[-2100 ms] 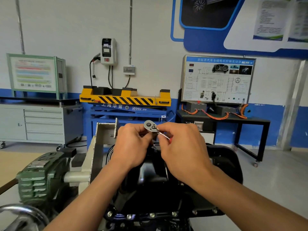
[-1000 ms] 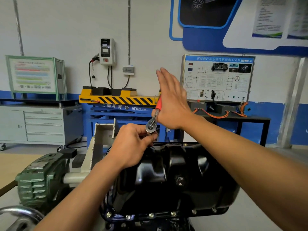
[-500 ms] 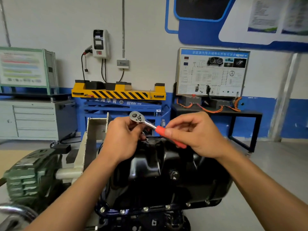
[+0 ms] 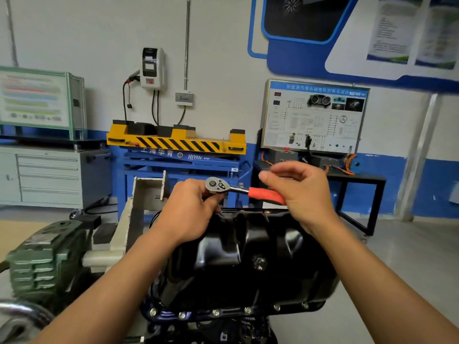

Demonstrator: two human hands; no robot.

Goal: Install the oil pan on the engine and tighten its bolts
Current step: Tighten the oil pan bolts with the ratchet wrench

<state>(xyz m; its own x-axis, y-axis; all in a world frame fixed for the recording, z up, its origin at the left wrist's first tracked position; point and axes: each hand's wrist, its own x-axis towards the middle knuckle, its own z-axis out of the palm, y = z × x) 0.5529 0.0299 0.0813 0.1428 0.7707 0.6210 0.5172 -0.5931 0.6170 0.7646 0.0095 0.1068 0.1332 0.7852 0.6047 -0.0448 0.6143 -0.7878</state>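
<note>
While left fingers [image 4: 198, 192] pinch ratchet head [image 4: 216, 185], right fingers [image 4: 280, 173] seemingly curl round handle [image 4: 263, 194]

- ratchet [image 4: 224, 187]: handle end hidden under right hand [image 4: 303, 194]; head's underside hidden by left hand [image 4: 188, 214]
- engine [image 4: 223, 331]: cut off at bottom edge
- posters [image 4: 390, 33]: text blurred

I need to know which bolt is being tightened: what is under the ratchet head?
Under the ratchet head only the left hand shows, its fingers curled beneath it at the far rim of the oil pan. Any socket or bolt there is covered by that hand.
</note>
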